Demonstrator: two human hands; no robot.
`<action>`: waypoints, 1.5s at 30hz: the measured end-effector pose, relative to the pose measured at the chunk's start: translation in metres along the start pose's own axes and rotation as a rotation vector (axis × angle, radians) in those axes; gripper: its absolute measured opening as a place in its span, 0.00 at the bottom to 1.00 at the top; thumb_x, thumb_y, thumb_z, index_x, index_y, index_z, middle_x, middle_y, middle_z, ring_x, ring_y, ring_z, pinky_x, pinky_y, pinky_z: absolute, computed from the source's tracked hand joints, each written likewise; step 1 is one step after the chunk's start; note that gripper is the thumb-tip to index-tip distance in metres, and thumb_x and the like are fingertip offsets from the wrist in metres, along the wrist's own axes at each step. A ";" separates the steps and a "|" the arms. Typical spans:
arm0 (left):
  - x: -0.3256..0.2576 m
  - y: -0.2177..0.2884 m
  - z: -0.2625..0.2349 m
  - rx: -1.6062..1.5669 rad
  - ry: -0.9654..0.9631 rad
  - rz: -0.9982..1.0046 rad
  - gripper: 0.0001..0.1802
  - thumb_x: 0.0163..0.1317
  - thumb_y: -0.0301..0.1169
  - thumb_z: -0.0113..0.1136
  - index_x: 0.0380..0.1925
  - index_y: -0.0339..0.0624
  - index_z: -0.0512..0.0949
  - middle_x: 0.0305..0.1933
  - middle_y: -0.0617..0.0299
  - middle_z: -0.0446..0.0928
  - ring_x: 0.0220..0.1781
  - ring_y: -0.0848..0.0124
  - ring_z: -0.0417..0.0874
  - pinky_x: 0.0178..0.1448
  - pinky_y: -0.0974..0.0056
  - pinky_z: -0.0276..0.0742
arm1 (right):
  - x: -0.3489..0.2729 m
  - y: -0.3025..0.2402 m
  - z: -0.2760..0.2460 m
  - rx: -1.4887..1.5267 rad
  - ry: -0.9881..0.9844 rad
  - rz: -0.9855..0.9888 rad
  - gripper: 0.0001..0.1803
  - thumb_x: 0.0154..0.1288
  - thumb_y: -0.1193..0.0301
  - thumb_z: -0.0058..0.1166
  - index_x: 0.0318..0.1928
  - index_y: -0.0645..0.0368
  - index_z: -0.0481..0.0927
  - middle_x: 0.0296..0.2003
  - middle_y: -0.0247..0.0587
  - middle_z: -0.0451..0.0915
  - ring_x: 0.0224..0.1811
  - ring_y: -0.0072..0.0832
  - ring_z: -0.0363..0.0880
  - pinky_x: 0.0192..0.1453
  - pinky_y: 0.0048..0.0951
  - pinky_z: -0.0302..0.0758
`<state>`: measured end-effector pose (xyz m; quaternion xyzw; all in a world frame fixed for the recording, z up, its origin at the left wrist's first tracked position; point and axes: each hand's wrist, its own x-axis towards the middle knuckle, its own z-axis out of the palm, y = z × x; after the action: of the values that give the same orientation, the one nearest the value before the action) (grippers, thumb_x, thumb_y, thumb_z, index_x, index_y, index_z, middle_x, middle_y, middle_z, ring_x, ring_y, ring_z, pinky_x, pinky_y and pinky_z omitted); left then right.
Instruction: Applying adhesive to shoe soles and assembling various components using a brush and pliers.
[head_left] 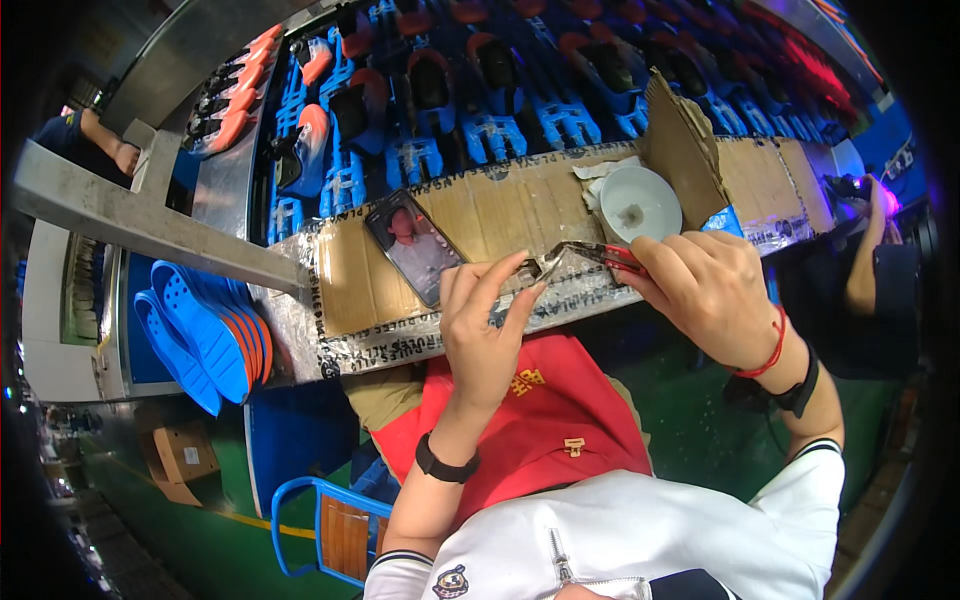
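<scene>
My right hand is closed around red-handled pliers, their metal jaws pointing left. Thumb and forefinger of my left hand pinch a small dark piece, too small to name. The jaw tips are right beside this piece, and I cannot tell whether they grip it. Both hands are above the front edge of a cardboard-covered bench. Behind my left hand a phone lies tilted, a person on its screen. A white bowl with a little greyish matter inside stands beyond the pliers.
An upright cardboard flap stands by the bowl. Beyond the bench, blue racks carry several orange and black shoe-shaped parts. Blue clogs hang stacked at the left, near a metal bar. Other people's arms show at both sides.
</scene>
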<state>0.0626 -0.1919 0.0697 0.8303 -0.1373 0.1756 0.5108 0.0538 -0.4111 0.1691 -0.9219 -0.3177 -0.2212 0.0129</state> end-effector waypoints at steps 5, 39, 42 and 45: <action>0.005 0.009 -0.004 0.061 -0.043 0.101 0.19 0.51 0.22 0.70 0.46 0.40 0.83 0.36 0.59 0.75 0.41 0.65 0.74 0.45 0.63 0.71 | 0.015 0.014 -0.013 -0.028 -0.146 -0.207 0.08 0.55 0.70 0.58 0.34 0.60 0.76 0.20 0.32 0.71 0.23 0.27 0.76 0.28 0.30 0.70; 0.007 0.000 -0.009 -0.083 -0.195 0.024 0.18 0.53 0.22 0.66 0.47 0.39 0.83 0.35 0.59 0.78 0.38 0.65 0.73 0.46 0.64 0.71 | 0.032 0.041 -0.018 -0.131 -0.128 -0.547 0.11 0.49 0.70 0.57 0.34 0.62 0.77 0.21 0.30 0.68 0.24 0.25 0.72 0.29 0.27 0.68; 0.006 0.000 -0.009 -0.128 -0.219 -0.014 0.18 0.54 0.23 0.67 0.47 0.39 0.83 0.35 0.60 0.78 0.37 0.68 0.73 0.45 0.66 0.71 | 0.033 0.041 -0.020 -0.120 -0.141 -0.539 0.11 0.49 0.70 0.57 0.34 0.62 0.77 0.21 0.30 0.67 0.24 0.25 0.72 0.29 0.27 0.68; 0.006 0.000 -0.008 -0.150 -0.251 -0.036 0.18 0.54 0.24 0.67 0.48 0.39 0.83 0.35 0.60 0.78 0.36 0.69 0.73 0.45 0.67 0.70 | 0.033 0.042 -0.019 -0.114 -0.140 -0.540 0.11 0.49 0.70 0.57 0.33 0.61 0.77 0.21 0.30 0.67 0.24 0.25 0.71 0.29 0.27 0.68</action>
<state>0.0667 -0.1846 0.0757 0.8074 -0.1977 0.0503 0.5535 0.0940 -0.4285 0.2050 -0.8163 -0.5388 -0.1698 -0.1205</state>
